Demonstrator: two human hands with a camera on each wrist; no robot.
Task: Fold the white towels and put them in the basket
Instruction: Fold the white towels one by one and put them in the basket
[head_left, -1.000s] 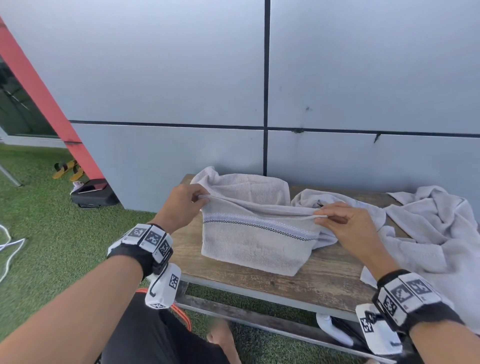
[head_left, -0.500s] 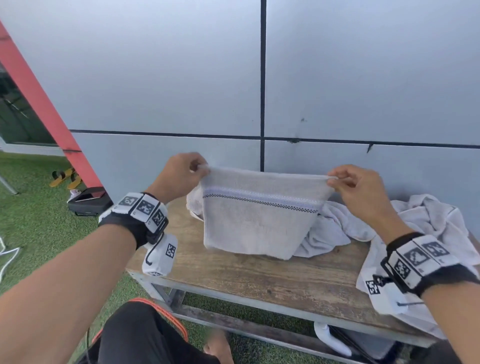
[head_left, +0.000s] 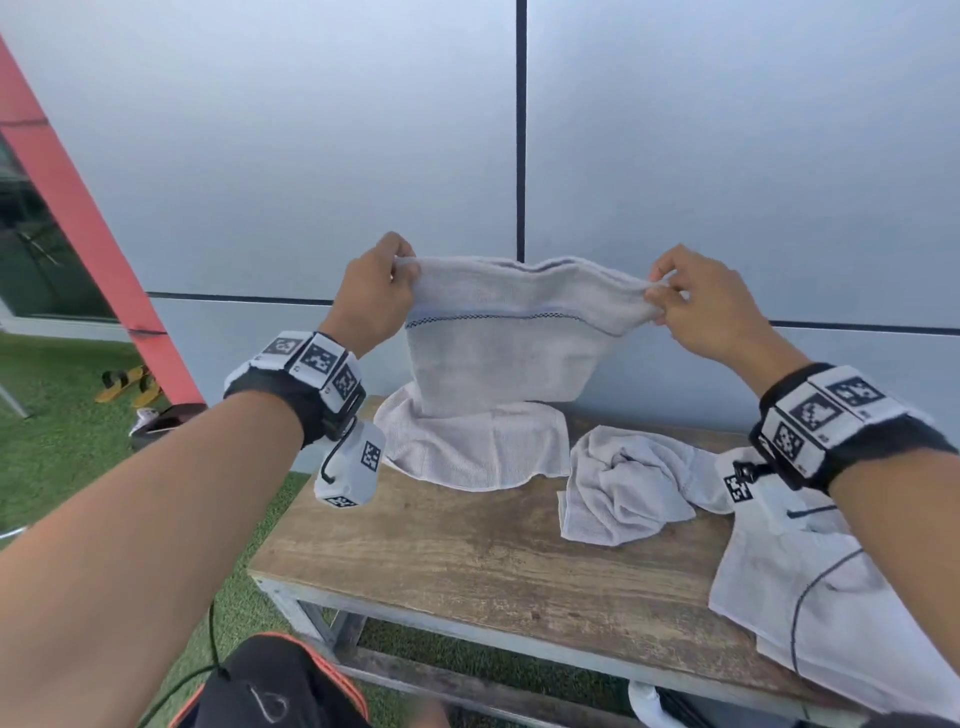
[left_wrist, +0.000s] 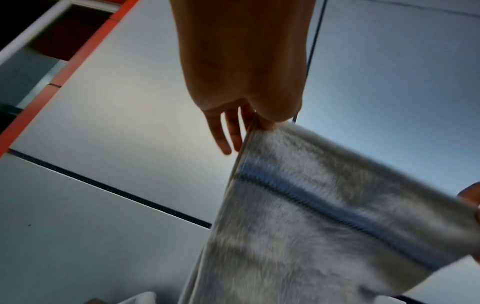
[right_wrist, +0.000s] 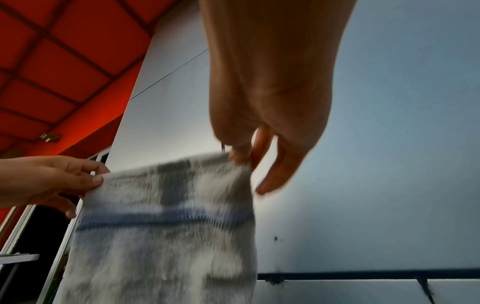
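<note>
— Terry cloth, soft and limp: the white towel (head_left: 498, 353) hangs doubled between your hands above the desk (head_left: 467, 561), its lower end trailing on the wood.
— And my grip?
— Your left hand (head_left: 371, 301) and right hand (head_left: 706, 312) each pinch a top corner. It's light, so I'd keep holding the corners taut; slack cloth sags. Two more towels (head_left: 628, 483) lie crumpled beside.
</note>
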